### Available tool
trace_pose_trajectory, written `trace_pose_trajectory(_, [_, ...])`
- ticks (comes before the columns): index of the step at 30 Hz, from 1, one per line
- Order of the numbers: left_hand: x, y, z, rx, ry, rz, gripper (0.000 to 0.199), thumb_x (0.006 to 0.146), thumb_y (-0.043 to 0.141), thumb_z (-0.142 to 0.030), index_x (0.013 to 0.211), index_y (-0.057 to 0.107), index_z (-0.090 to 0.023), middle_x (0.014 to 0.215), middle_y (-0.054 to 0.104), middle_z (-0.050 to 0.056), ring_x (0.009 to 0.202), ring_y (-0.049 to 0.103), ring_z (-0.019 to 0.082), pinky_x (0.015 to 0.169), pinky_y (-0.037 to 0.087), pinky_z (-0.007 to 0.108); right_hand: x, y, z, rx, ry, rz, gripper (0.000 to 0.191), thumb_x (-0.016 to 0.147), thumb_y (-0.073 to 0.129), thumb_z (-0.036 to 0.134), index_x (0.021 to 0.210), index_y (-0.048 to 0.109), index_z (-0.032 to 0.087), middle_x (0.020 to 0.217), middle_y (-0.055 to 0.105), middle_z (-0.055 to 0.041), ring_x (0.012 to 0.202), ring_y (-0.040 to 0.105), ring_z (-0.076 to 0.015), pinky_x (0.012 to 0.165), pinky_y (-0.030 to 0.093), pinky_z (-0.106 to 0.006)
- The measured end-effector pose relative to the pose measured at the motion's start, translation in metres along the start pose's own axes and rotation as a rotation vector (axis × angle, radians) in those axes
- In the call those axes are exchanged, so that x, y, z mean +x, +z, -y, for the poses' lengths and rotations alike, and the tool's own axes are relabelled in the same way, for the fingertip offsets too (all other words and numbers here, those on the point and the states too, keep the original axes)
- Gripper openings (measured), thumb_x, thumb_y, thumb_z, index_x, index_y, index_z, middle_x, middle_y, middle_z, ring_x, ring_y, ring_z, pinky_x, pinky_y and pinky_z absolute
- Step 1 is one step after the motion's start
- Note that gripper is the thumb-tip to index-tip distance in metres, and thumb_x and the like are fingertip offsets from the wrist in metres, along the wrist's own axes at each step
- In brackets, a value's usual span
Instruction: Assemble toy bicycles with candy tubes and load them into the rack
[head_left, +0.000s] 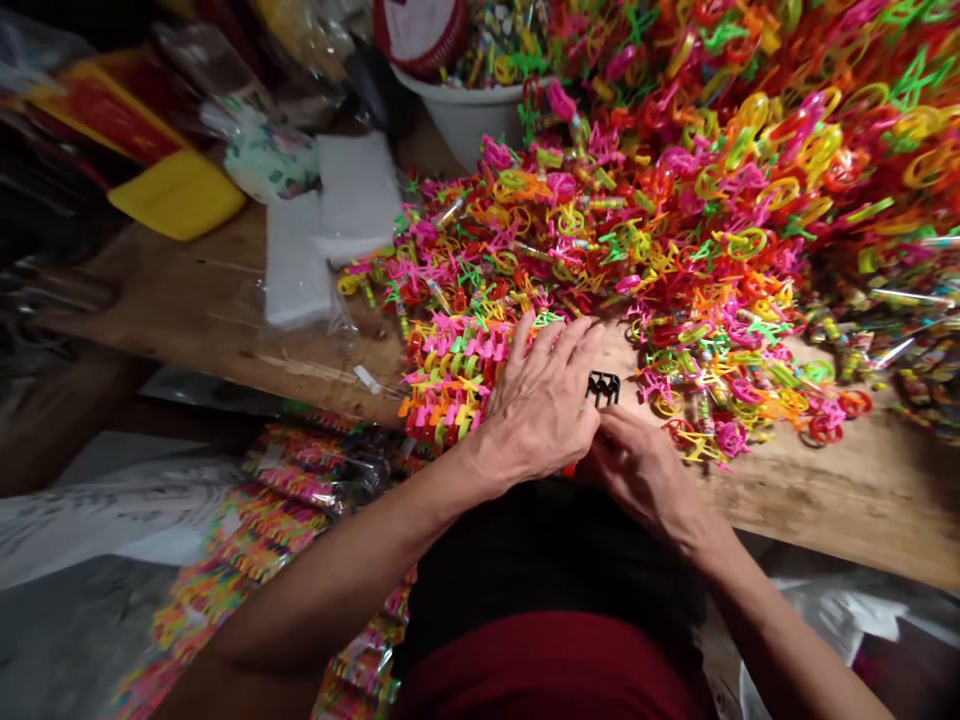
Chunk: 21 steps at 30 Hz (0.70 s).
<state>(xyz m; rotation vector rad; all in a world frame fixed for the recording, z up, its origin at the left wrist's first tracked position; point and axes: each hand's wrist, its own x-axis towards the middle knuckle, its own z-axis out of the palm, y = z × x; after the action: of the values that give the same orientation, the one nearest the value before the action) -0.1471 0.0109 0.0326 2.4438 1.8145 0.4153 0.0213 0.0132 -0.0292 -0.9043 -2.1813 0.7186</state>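
Observation:
My left hand [544, 405] lies with its fingers stretched out over neat rows of small bright plastic pieces [450, 375] in pink, green, orange and yellow. Its thumb side meets my right hand [641, 460] near the front edge of the table. The right fingers are pressed together, and what they pinch, if anything, is hidden. Just beyond the right fingertips is a black plastic piece [604, 387] with cut-out shapes. A bit of red [570, 468] shows below the left hand.
A large heap of loose colourful plastic trinkets [675, 220] covers the wooden table [847, 490] behind and right. A white bucket [472, 115] stands at the back. White foam sheets [296, 260] and a yellow scoop-like object [180, 195] lie left. Bagged rows [247, 540] hang or lie below the edge.

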Motion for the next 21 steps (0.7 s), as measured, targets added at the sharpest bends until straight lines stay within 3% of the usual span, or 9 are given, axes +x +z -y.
trace_pose_trajectory(4, [-0.008,-0.005,0.002,-0.025,0.004,-0.01,0.069,0.091,0.05,-0.021,0.157,0.039,-0.008,0.165,0.041,0.011,0.152,0.039,0.027,0.132,0.015,0.055,0.042,-0.021,-0.007,-0.379,0.137,-0.123,0.023,0.1,0.047,0.021,0.103,0.069,0.017,0.092,0.073,-0.0098,0.078,0.067,-0.0186,0.068,0.046,-0.028])
trace_pose_trajectory(7, [-0.01,-0.006,0.005,-0.032,-0.005,-0.002,0.073,0.089,0.054,-0.023,0.159,0.037,-0.009,0.165,0.04,0.01,0.153,0.038,0.027,0.132,0.015,0.055,0.091,-0.015,-0.014,-0.707,0.378,0.074,0.025,0.099,0.045,0.019,0.11,0.067,0.017,0.093,0.075,-0.0124,0.081,0.071,-0.0235,0.064,0.042,-0.029])
trace_pose_trajectory(10, [-0.01,-0.005,0.008,-0.026,0.001,-0.005,0.074,0.092,0.057,-0.032,0.159,0.036,-0.009,0.165,0.04,0.011,0.153,0.038,0.029,0.132,0.015,0.056,0.131,-0.001,-0.02,-0.829,0.48,0.224,0.03,0.099,0.041,0.014,0.12,0.063,0.012,0.095,0.075,-0.018,0.084,0.074,-0.028,0.066,0.045,-0.031])
trace_pose_trajectory(13, [-0.011,-0.004,0.009,-0.015,0.007,-0.007,0.074,0.094,0.057,-0.037,0.159,0.037,-0.009,0.166,0.038,0.011,0.153,0.038,0.031,0.132,0.017,0.057,0.147,0.01,-0.028,-0.89,0.444,0.25,0.038,0.099,0.03,0.007,0.119,0.062,0.004,0.093,0.074,-0.0235,0.087,0.075,-0.0301,0.07,0.048,-0.034])
trace_pose_trajectory(16, [-0.011,-0.003,0.009,-0.008,0.007,0.001,0.071,0.094,0.055,-0.032,0.159,0.037,-0.01,0.167,0.037,0.012,0.152,0.039,0.031,0.131,0.017,0.059,0.148,0.008,-0.038,-0.964,0.304,0.289,0.044,0.096,0.025,0.001,0.121,0.061,0.001,0.092,0.073,-0.0249,0.087,0.075,-0.0306,0.072,0.049,-0.036])
trace_pose_trajectory(19, [-0.01,-0.002,0.009,-0.01,0.013,-0.019,0.07,0.092,0.054,-0.027,0.158,0.038,-0.009,0.166,0.038,0.012,0.152,0.039,0.031,0.131,0.017,0.058,0.144,-0.011,-0.04,-0.979,0.177,0.32,0.041,0.098,0.03,0.004,0.125,0.061,0.004,0.095,0.074,-0.0232,0.088,0.073,-0.0301,0.074,0.049,-0.037])
trace_pose_trajectory(21, [-0.01,-0.002,0.009,-0.02,0.022,-0.037,0.07,0.091,0.053,-0.026,0.157,0.039,-0.009,0.165,0.039,0.013,0.153,0.039,0.03,0.131,0.017,0.057,0.137,-0.032,-0.032,-0.954,0.091,0.238,0.036,0.099,0.037,0.011,0.122,0.065,0.011,0.096,0.075,-0.0187,0.086,0.072,-0.0282,0.073,0.048,-0.037])
